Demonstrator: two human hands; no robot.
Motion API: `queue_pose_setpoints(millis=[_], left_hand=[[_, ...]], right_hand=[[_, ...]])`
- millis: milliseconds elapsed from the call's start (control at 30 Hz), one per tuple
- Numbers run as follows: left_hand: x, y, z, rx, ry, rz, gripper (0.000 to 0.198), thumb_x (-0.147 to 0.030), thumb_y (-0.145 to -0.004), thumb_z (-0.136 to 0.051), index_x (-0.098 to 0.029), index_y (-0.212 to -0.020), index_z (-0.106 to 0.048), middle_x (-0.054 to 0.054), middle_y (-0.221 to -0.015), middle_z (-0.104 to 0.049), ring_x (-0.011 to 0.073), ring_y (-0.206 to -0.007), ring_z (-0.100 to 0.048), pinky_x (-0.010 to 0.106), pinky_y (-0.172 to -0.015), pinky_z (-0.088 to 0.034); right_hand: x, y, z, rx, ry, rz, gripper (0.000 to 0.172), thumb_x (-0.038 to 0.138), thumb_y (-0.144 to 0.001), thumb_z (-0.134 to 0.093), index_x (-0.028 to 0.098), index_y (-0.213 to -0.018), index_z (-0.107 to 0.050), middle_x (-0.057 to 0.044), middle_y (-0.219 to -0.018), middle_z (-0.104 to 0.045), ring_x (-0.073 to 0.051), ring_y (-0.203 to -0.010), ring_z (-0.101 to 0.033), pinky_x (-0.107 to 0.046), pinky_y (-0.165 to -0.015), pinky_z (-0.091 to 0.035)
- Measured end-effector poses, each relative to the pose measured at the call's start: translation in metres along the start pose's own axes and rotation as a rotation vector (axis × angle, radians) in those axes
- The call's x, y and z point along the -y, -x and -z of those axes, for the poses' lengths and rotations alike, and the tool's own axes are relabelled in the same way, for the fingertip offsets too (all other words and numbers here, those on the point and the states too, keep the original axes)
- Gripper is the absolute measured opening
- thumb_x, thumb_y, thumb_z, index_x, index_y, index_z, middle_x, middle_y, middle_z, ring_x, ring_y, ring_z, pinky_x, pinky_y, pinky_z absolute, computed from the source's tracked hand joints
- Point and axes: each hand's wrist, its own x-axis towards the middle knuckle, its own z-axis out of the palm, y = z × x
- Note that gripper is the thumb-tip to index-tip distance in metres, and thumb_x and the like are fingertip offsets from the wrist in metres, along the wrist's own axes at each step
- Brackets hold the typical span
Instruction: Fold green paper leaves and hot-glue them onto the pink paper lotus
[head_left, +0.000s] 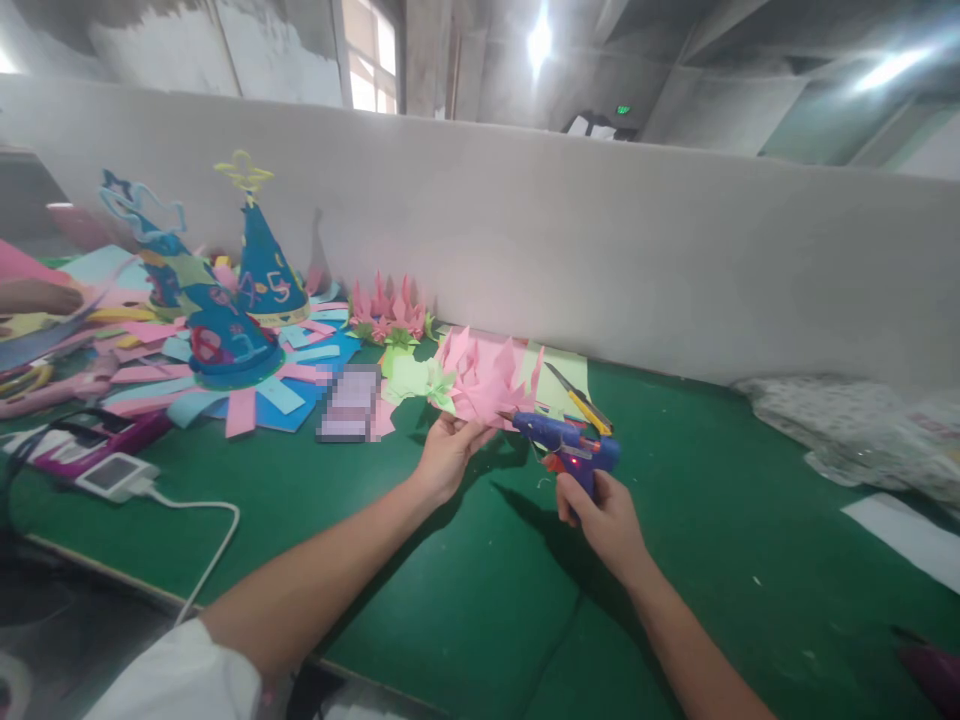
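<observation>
My left hand [448, 455] pinches the lower edge of a pink paper flower [487, 385], whose pointed petals stand up. Green paper leaves [441, 385] show at the flower's left side. In my right hand [604, 520] is a blue hot glue gun [559, 435], held by its handle with a red light lit on the body. Its nozzle points left and meets the flower's lower right part; I cannot tell whether it touches. Just behind the gun lies a yellow and black utility knife [579, 400] on pale yellow paper [566, 370].
Blue paper cone hats [268, 265] stand at the left among pink and blue strips. A pink paper crown [390, 305] is by the white partition [600, 240]. A phone [349, 403], a power strip [105, 440] and plastic bags [862, 420] lie on the green table [420, 600]. Another person's hand [37, 297] is far left.
</observation>
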Motion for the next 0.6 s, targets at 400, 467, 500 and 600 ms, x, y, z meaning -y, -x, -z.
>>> queue_pose_setpoints(millis=[400,467,500,600], left_hand=[[0.0051,0.0041,-0.0034,-0.017,-0.062,-0.064,0.045,-0.019,-0.058,-0.077,-0.018,-0.094,-0.05,0.002,-0.087,-0.069,0.0127,-0.077,-0.065,0.032,-0.084,-0.049],[0.0051,0.0036,-0.0026,-0.026,-0.077,-0.074,0.045,-0.019,-0.058,-0.077,-0.018,-0.095,-0.051,0.001,-0.086,-0.068,0.0123,-0.075,-0.065,0.032,-0.083,-0.049],[0.005,0.0033,-0.002,-0.032,-0.079,-0.081,0.045,-0.019,-0.058,-0.077,-0.018,-0.095,-0.051,0.001,-0.085,-0.068,0.0121,-0.075,-0.065,0.032,-0.083,-0.05],[0.0043,0.0023,-0.0007,-0.047,-0.073,-0.1,0.047,-0.018,-0.057,-0.077,-0.019,-0.096,-0.05,-0.002,-0.078,-0.066,0.0118,-0.073,-0.065,0.032,-0.082,-0.051]], right_hand=[[-0.0048,-0.0004,-0.0077,-0.025,0.379,0.225,0.037,0.049,-0.083,-0.045,0.016,-0.082,-0.061,-0.001,-0.053,-0.06,-0.016,-0.047,-0.056,-0.025,-0.05,-0.042],[-0.0051,-0.0006,-0.0068,-0.046,0.408,0.236,0.037,0.05,-0.083,-0.045,0.016,-0.08,-0.06,-0.002,-0.054,-0.061,-0.016,-0.048,-0.056,-0.026,-0.05,-0.042],[-0.0053,-0.0005,-0.0063,-0.058,0.422,0.241,0.037,0.05,-0.083,-0.045,0.017,-0.078,-0.06,-0.002,-0.054,-0.061,-0.017,-0.049,-0.057,-0.026,-0.05,-0.042],[-0.0059,0.0005,-0.0049,-0.08,0.466,0.245,0.036,0.05,-0.083,-0.045,0.018,-0.075,-0.058,-0.003,-0.054,-0.061,-0.017,-0.05,-0.057,-0.026,-0.05,-0.041]])
